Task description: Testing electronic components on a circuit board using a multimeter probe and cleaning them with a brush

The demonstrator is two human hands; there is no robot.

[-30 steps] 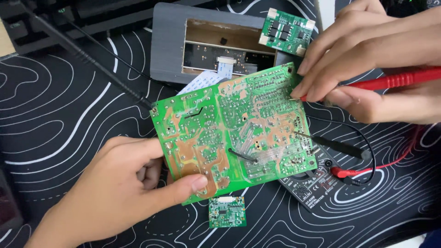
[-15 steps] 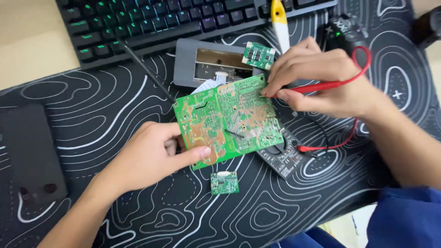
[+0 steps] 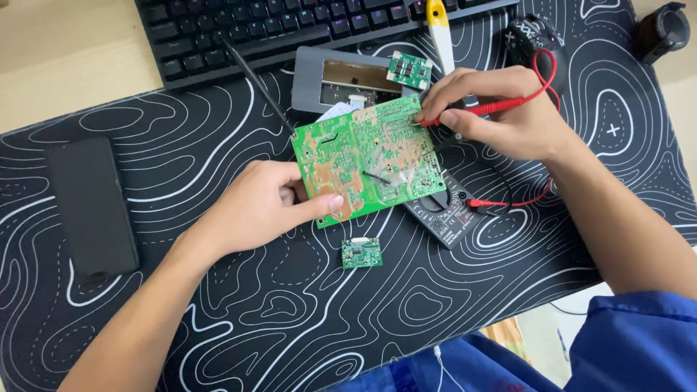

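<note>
While the left hand (image 3: 250, 210) pinches the large green rectangular circuit board (image 3: 367, 156) at its seven o'clock edge, thumb on top, the board lies tilted over the black wavy-lined desk mat (image 3: 218, 319), solder side up with copper patches. At the board's two o'clock corner the right hand (image 3: 501, 109) grips a red probe (image 3: 501, 107), tip touching the board. A black multimeter (image 3: 446, 210) sits at four o'clock beneath it. Compared with half a second earlier, both hands and the board hold the same places.
</note>
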